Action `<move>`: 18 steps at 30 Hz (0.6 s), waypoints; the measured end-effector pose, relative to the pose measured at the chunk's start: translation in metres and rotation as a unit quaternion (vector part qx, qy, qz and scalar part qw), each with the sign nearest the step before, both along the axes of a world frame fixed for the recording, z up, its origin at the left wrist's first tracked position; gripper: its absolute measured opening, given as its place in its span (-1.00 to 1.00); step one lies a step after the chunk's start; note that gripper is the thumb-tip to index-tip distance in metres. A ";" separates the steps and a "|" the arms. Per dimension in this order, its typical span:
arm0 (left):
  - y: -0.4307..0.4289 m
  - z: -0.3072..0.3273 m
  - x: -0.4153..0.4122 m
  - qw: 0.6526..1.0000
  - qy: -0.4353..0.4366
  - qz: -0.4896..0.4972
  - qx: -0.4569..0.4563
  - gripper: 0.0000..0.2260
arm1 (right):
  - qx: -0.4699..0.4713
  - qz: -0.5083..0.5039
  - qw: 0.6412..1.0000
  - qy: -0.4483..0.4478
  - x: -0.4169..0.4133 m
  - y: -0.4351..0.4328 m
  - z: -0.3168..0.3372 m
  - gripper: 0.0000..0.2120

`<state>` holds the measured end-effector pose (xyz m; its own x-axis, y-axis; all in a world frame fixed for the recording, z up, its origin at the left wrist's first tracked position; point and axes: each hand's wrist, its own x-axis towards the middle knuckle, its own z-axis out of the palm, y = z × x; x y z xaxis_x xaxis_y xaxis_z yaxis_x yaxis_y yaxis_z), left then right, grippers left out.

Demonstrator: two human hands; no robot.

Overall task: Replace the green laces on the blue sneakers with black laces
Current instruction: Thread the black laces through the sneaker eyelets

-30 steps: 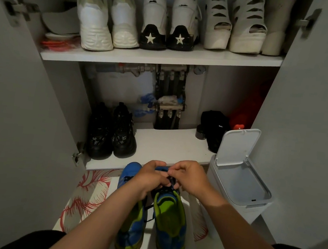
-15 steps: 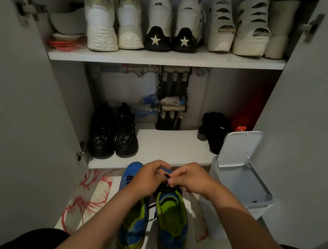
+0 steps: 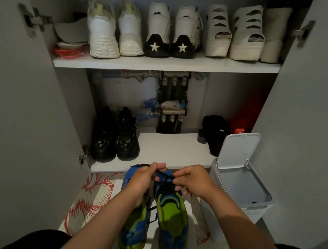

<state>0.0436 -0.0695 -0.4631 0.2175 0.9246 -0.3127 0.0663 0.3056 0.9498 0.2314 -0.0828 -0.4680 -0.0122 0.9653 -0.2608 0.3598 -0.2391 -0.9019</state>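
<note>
Two blue sneakers with green lining stand side by side on a white surface below me, the left sneaker [image 3: 133, 232] and the right sneaker [image 3: 173, 229], heels toward me. A black lace [image 3: 165, 181] runs through the right sneaker's eyelets and stretches between my hands over its toe end. My left hand [image 3: 141, 180] pinches one end of the lace. My right hand [image 3: 191, 180] pinches the other end close by. A loose black lace end hangs between the two shoes. No green lace is visible.
A white bin [image 3: 240, 183] with its lid up stands right of the shoes. The open cupboard's lower shelf [image 3: 168, 149] holds black boots [image 3: 114, 137]; the upper shelf [image 3: 166, 66] carries white shoes. Cupboard doors flank both sides. A red-patterned mat [image 3: 90, 198] lies at left.
My hands have drawn slightly apart, and the black lace now shows stretched between them. The view has shifted a little.
</note>
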 end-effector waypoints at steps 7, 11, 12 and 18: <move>-0.002 -0.004 -0.008 0.995 0.101 0.007 0.009 -0.65 | 0.038 0.047 0.980 -0.192 0.013 -0.008 0.000 -0.89; -0.002 -0.009 -0.021 0.940 0.321 -0.061 0.101 -0.68 | 0.014 0.043 0.935 -0.351 0.028 -0.011 -0.001 -0.86; -0.003 -0.012 -0.023 0.927 0.353 -0.074 0.106 -0.70 | 0.002 0.044 0.919 -0.392 0.029 -0.014 -0.002 -0.90; -0.008 -0.009 -0.031 0.856 0.467 -0.102 0.198 -0.77 | -0.030 0.105 0.912 -0.395 0.018 -0.019 -0.009 -0.69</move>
<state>0.0123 -0.0777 -0.4716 0.2126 0.9710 -0.1095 0.8664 -0.1355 0.4806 0.2497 -0.1018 -0.4767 0.0206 0.9470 -0.3207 0.9355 -0.1314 -0.3280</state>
